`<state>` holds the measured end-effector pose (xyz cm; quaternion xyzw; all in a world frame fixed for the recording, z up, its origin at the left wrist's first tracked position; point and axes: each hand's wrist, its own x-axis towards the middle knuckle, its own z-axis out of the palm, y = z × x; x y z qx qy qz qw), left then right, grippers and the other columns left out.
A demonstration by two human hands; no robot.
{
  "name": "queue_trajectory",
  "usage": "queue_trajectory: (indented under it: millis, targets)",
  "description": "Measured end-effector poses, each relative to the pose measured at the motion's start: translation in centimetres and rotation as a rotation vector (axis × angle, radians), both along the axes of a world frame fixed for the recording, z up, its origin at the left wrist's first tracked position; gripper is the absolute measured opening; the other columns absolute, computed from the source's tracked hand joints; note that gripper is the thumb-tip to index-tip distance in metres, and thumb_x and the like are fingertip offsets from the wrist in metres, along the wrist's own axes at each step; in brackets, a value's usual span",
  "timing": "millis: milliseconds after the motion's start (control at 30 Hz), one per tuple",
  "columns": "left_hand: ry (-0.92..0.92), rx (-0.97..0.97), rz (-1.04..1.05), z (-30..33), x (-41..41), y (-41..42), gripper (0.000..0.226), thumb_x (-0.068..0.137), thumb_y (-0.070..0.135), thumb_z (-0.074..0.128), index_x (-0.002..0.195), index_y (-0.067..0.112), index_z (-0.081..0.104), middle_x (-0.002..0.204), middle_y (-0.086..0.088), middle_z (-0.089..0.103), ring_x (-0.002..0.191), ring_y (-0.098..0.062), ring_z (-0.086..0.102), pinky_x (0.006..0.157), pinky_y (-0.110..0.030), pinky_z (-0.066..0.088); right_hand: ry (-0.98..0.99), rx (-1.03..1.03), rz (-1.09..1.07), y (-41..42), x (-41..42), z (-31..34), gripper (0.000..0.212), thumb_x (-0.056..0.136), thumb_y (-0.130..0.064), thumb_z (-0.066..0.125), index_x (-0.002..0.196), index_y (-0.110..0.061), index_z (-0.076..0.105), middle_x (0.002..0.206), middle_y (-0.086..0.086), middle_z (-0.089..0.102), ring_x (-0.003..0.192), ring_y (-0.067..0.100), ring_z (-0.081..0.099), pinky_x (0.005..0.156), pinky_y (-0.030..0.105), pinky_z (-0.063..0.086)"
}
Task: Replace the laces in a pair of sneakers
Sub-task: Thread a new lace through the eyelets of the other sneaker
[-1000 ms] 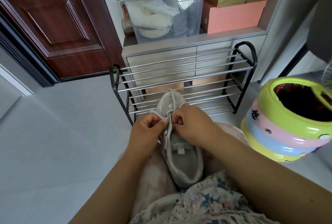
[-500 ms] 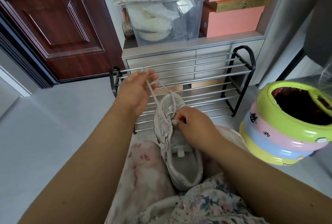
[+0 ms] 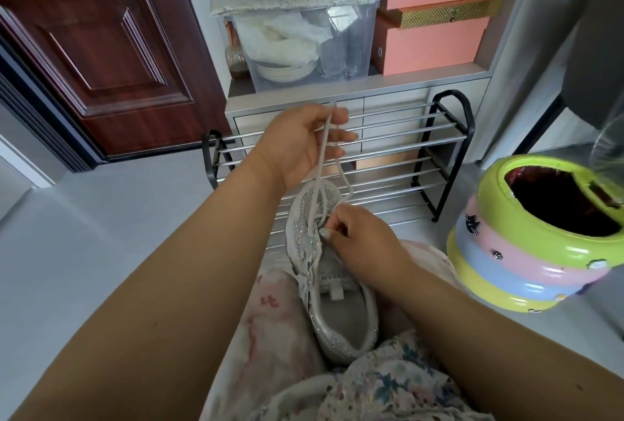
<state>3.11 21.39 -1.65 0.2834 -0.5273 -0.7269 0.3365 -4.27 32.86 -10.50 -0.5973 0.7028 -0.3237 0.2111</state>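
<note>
Sneaker [image 3: 326,272]: one pale grey shoe lies on the person's lap, toe pointing away toward the shoe rack [image 3: 398,157], heel nearest the body. Only this one shoe is visible.

Lace [image 3: 322,153]: a white lace runs from the eyelets near the toe up into the left hand [image 3: 300,147], which is raised above the toe with the fingers curled round the strand, drawing it taut. A loose loop of the same lace hangs just right of the taut run.

Right hand [image 3: 363,245]: it sits at the front of the tongue, thumb and fingertips pinched at the lace by the lower eyelets, steadying the shoe.

Assessment: the step in hand appears to be pulling lace through the lower eyelets; whether it is going in or coming out cannot be told. The upper eyelets look empty. The next move likely calls for a fresh grip nearer the eyelets and a firm hold on the shoe against the pull.
</note>
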Motion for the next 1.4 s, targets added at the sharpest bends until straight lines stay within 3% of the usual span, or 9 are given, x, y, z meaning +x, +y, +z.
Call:
queue_trajectory:
  millis: [100, 333, 567, 633, 833, 1000, 1100, 1233, 1400]
  targets:
    - [0.137, -0.001, 0.015, 1.0, 0.0, -0.2, 0.026, 0.098, 0.016, 0.041, 0.082, 0.005, 0.058, 0.112, -0.016, 0.064, 0.048, -0.010, 0.055, 0.040, -0.019, 0.041, 0.014, -0.003, 0.005, 0.0, -0.1, 0.0, 0.016, 0.091, -0.026, 0.057, 0.077, -0.020, 0.055, 0.072, -0.013, 0.051, 0.069, 0.005, 0.049, 0.059, 0.021, 0.033]
    - [0.162, -0.078, 0.159, 0.9, 3.1, -1.5, 0.030, 0.101, 0.026, 0.039, 0.084, 0.010, 0.060, 0.065, -0.001, 0.064, 0.032, -0.004, 0.029, 0.032, -0.015, 0.021, -0.094, -0.072, -0.137, -0.2, -0.7, -0.2, 0.020, 0.092, -0.022, 0.053, 0.073, -0.022, 0.050, 0.074, -0.009, 0.055, 0.069, 0.008, 0.051, 0.062, 0.027, 0.035]
    - [0.197, 0.018, 0.233, -1.8, 6.0, -1.2, 0.028, 0.098, 0.028, 0.046, 0.077, 0.014, 0.058, 0.051, 0.005, 0.041, 0.036, -0.005, 0.028, 0.035, -0.017, 0.024, -1.208, -0.172, -0.166, -0.6, -0.6, 1.1, 0.016, 0.100, -0.004, 0.036, 0.085, -0.006, 0.042, 0.069, 0.011, 0.066, 0.063, 0.023, 0.069, 0.069, 0.037, 0.060]
    - [0.216, 0.051, 0.246, -2.4, 6.6, -1.1, 0.028, 0.097, 0.028, 0.047, 0.075, 0.014, 0.057, 0.047, 0.006, 0.035, 0.035, -0.004, 0.027, 0.035, -0.018, 0.024, -1.272, -0.137, -0.157, -0.7, -0.8, 1.3, 0.017, 0.100, -0.003, 0.035, 0.084, -0.007, 0.041, 0.061, 0.008, 0.059, 0.052, 0.023, 0.063, 0.067, 0.040, 0.058]
    - [0.219, 0.122, 0.281, -3.4, 8.1, -1.3, 0.027, 0.096, 0.027, 0.050, 0.072, 0.015, 0.055, 0.043, 0.008, 0.030, 0.034, -0.003, 0.025, 0.034, -0.016, 0.024, -1.112, -0.435, -0.295, -1.5, -5.9, 3.8, 0.026, 0.096, 0.000, 0.034, 0.076, -0.016, 0.038, 0.051, -0.005, 0.043, 0.041, 0.009, 0.029, 0.042, 0.021, 0.030]
    - [0.096, 0.070, 0.260, -3.8, 8.1, -0.6, 0.025, 0.095, 0.025, 0.053, 0.072, 0.015, 0.055, 0.043, 0.009, 0.029, 0.034, -0.004, 0.026, 0.035, -0.017, 0.027, 0.262, -0.017, 0.091, -0.4, -5.8, 3.3, 0.018, 0.093, -0.038, 0.049, 0.079, -0.028, 0.052, 0.069, -0.011, 0.050, 0.066, 0.009, 0.048, 0.056, 0.026, 0.034]
    - [0.084, 0.092, 0.283, -3.8, 8.4, -0.3, 0.025, 0.094, 0.024, 0.054, 0.071, 0.016, 0.052, 0.042, 0.009, 0.028, 0.033, -0.004, 0.024, 0.035, -0.017, 0.027, 0.526, 0.205, 0.215, -0.1, -5.4, 2.4, 0.027, 0.086, -0.054, 0.055, 0.076, -0.029, 0.061, 0.081, -0.010, 0.055, 0.079, 0.010, 0.053, 0.067, 0.031, 0.044]
    - [0.055, 0.116, 0.313, -4.2, 9.0, 0.2, 0.026, 0.094, 0.021, 0.053, 0.069, 0.015, 0.049, 0.042, 0.008, 0.027, 0.034, -0.005, 0.025, 0.036, -0.017, 0.028, 0.023, 0.014, 0.098, -0.7, -6.9, 2.3, 0.025, 0.088, -0.020, 0.064, 0.064, -0.023, 0.056, 0.076, -0.008, 0.049, 0.072, 0.010, 0.048, 0.066, 0.025, 0.037]
    - [-0.022, 0.143, 0.315, -6.0, 9.0, 1.7, 0.031, 0.092, 0.013, 0.056, 0.061, 0.016, 0.058, 0.044, 0.006, 0.027, 0.036, -0.007, 0.024, 0.038, -0.017, 0.027, -1.088, -0.125, 0.002, -0.9, -5.9, 2.0, 0.026, 0.097, -0.013, 0.044, 0.073, -0.008, 0.052, 0.076, 0.006, 0.064, 0.073, 0.019, 0.062, 0.071, 0.034, 0.044]
